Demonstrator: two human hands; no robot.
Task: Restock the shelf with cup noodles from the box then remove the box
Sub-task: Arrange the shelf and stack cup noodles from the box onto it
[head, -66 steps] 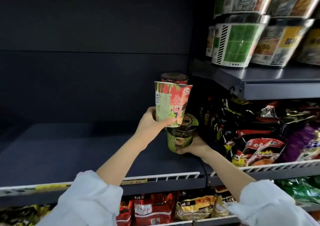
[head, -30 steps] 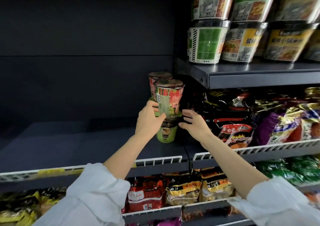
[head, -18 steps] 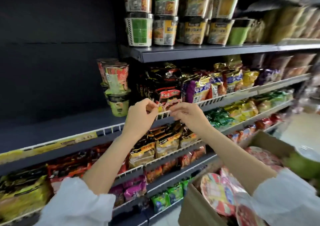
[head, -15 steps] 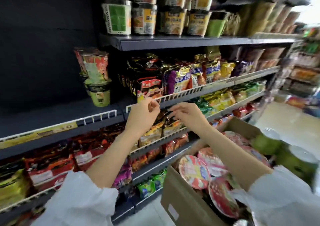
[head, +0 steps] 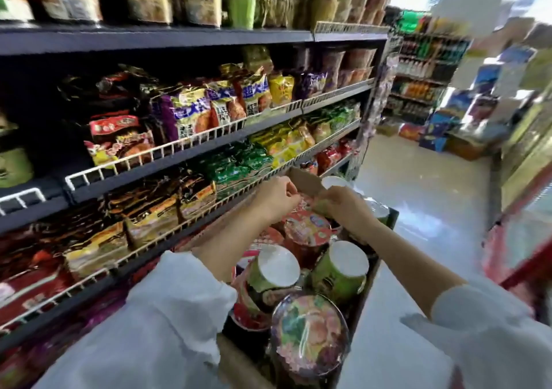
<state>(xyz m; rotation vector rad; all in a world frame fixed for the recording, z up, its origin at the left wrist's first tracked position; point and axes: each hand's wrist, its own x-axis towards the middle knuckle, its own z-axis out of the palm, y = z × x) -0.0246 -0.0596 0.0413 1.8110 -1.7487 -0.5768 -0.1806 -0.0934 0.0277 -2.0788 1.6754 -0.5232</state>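
Reaching over box (head: 303,181): left hand (head: 276,196), right hand (head: 340,206) curled above cup noodles (head: 307,227); grip unclear.

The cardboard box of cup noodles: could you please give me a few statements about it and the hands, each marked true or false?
1. Both hands, left hand and right hand, reach over the cardboard box. True.
2. The box is empty. False: cup noodles fill it, such as a green cup.
3. The box sits on the top shelf. False: it is low in the aisle, beside the shelves.
4. Packet noodles lie behind a white wire rail. True.
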